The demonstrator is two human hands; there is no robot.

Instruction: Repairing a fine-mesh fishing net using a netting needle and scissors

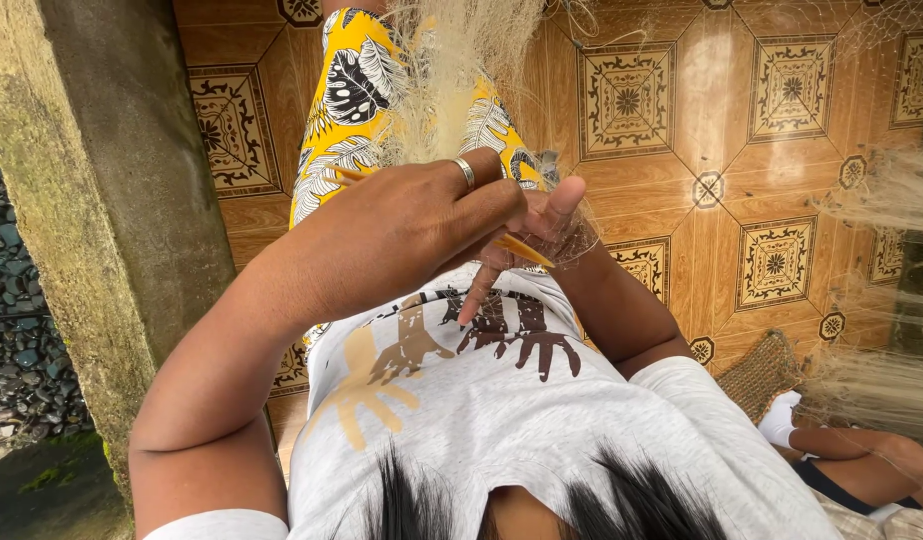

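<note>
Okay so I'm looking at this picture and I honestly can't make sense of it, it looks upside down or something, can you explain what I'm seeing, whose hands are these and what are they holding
The one picture comes from a camera worn on a person's head, looking steeply down their own body, so the dark hair and grey printed shirt fill the bottom and the arms reach up and away. No machine is involved, only two bare hands. The left hand, wearing a ring, meets the right hand in the middle. Between them is a thin yellow pointed tool; which hand grips it is hard to tell. Pale fine netting hangs from above onto the hands and over the yellow leaf-patterned cloth on the person's lap. Below is a brown patterned tile floor, with a concrete post on the left. At bottom right, another person's arm shows.
</note>
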